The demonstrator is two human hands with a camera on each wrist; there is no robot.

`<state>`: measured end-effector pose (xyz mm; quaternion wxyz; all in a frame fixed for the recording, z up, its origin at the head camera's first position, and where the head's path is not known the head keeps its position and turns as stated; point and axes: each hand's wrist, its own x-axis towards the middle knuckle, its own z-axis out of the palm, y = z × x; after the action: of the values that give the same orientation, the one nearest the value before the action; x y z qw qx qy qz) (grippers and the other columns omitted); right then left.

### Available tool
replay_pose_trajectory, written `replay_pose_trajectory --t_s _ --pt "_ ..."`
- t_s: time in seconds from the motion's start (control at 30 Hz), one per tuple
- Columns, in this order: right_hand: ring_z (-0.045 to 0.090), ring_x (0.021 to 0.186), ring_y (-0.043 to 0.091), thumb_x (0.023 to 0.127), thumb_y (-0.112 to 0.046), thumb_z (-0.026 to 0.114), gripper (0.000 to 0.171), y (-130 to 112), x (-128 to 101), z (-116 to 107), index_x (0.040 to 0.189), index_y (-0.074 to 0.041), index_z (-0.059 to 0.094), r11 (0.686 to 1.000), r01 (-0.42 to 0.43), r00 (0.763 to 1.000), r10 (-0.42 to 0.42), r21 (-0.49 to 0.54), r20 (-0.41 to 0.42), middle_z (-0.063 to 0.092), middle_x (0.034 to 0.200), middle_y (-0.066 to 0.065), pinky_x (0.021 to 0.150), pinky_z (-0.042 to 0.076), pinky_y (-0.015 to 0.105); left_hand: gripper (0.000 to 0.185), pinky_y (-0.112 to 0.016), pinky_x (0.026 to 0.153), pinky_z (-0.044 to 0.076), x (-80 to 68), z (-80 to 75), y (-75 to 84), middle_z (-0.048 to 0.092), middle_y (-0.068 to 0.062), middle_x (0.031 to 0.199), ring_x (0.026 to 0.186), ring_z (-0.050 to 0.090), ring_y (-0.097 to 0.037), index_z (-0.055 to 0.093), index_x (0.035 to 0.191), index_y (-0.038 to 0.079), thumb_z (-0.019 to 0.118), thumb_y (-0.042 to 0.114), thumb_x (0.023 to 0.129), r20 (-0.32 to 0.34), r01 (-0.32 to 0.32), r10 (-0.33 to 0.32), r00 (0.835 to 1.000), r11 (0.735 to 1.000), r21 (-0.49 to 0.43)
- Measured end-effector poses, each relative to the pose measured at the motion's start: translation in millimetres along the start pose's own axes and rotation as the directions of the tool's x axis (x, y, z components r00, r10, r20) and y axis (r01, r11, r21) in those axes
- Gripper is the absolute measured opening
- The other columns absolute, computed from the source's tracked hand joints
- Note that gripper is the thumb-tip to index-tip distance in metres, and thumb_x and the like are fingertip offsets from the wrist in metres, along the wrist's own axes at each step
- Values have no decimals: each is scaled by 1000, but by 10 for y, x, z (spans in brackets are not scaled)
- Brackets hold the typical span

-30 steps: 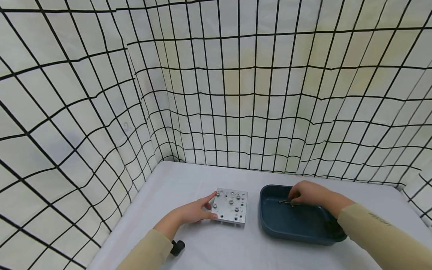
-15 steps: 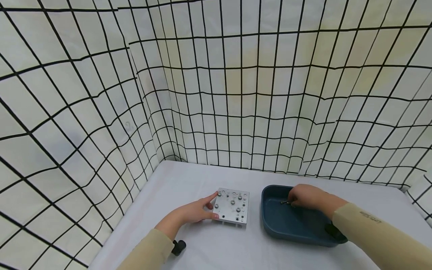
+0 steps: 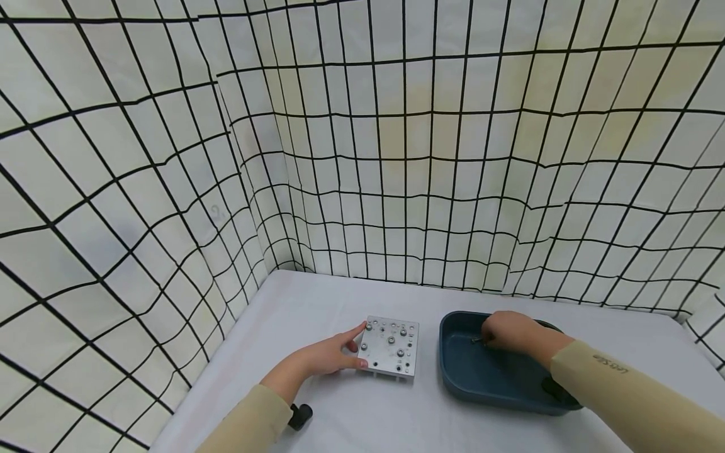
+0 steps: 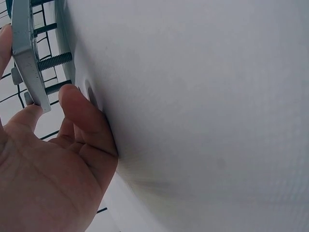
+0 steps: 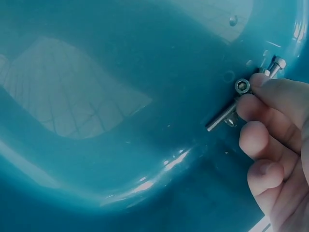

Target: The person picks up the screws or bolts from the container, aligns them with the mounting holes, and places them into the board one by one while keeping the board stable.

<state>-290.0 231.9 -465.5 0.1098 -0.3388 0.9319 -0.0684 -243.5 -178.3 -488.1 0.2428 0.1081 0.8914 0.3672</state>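
A square metal plate [image 3: 391, 346] with several bolts in its holes lies on the white table. My left hand [image 3: 331, 353] holds its left edge between index finger and thumb. The left wrist view shows the plate's edge [image 4: 26, 53], bolt threads [image 4: 53, 62] sticking out under it, and my thumb [image 4: 82, 116] on the table. My right hand [image 3: 508, 331] reaches into a dark blue tray [image 3: 453, 371] and pinches a bolt [image 3: 476, 340]. The right wrist view shows that bolt [image 5: 227, 113] with its socket head at my fingertips [image 5: 270, 96], and a second bolt [image 5: 273, 65] behind.
A small black object [image 3: 300, 413] lies on the table by my left forearm. Grid-patterned cloth walls [image 3: 396, 157] close in the table at the left and the back. The tray stands just right of the plate.
The right hand has closed further over the bolts in the tray, so less of them shows. The left hand and the plate have stayed in place.
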Motion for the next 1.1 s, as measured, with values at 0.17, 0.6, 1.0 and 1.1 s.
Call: replay_pose_trajectory --t_s 0.17,0.6,1.0,1.1 --pt "58 70 7 88 -15 75 4 -3 -8 -16 85 -12 74 1000 14 1000 -14 -13 -6 66 80 -9 65 51 32 94 -35 72 41 -2 -5 8 51 -2 118 79 51 -20 23 159 30 78 44 84 -1 -2 2 1000 1000 1" --pt "51 73 4 87 -18 76 3 -60 -64 -104 87 -18 73 999 15 997 -12 40 -75 54 85 -11 66 47 29 91 -33 67 41 -26 12 35 51 -4 119 72 48 -19 24 159 31 78 39 85 -7 5 -5 1000 1000 -11" --pt "53 71 3 93 -16 70 3 -52 -131 -225 92 -14 72 980 -21 998 32 195 -56 60 82 -14 65 47 28 92 -32 64 41 -50 4 61 52 -4 120 69 47 -19 23 159 30 78 37 85 -9 8 -8 1000 1000 -23" --pt "53 73 3 93 -15 69 16 -44 -133 -255 107 -7 73 980 -12 996 29 200 -79 61 85 -13 66 47 28 92 -32 65 41 -51 6 69 51 -5 120 70 48 -19 24 159 30 78 38 85 -9 3 -4 1000 1000 -25"
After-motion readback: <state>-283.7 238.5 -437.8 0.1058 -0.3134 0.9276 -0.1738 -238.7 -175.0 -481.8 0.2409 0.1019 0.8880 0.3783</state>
